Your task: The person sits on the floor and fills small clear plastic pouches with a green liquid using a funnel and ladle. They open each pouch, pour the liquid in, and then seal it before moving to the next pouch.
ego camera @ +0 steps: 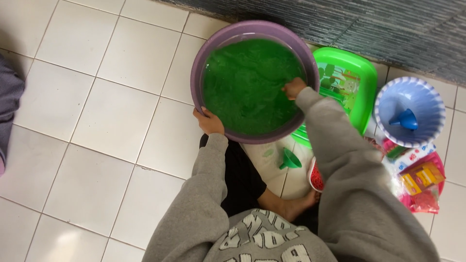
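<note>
A round purple basin [196, 73] sits upright on the floor, full of green liquid [242, 87].

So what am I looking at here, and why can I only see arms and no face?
The camera sits on a person's head and looks straight down, so you see only grey sleeves and a bare foot. The person sits on a white tiled floor. The left hand grips the rim of a purple basin full of green liquid. The right hand dips into that liquid. Nearby lie a small green funnel, a green tray, and a blue bowl with a blue funnel inside.
</note>
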